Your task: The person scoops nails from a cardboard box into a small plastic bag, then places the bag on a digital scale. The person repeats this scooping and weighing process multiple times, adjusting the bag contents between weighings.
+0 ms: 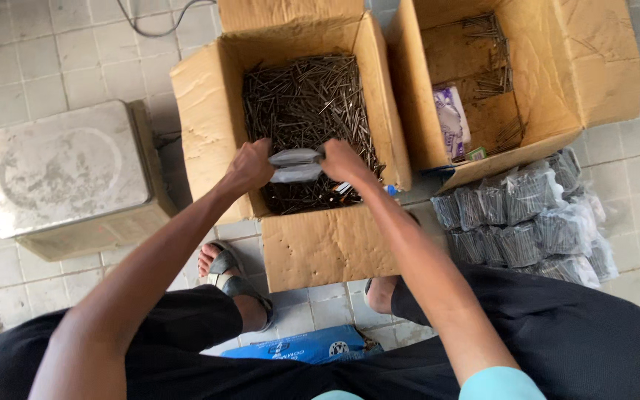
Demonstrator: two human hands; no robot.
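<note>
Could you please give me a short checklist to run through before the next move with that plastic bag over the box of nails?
1. Both hands on the bag: ok, left hand and right hand hold the clear plastic bag.
2. Bag over the open nail box: ok.
3. Bag mouth open: cannot tell.
4. Nails in box: ok, plenty.
5. Room beside the filled bags: cannot tell.
6. Scale top bare: ok.
</note>
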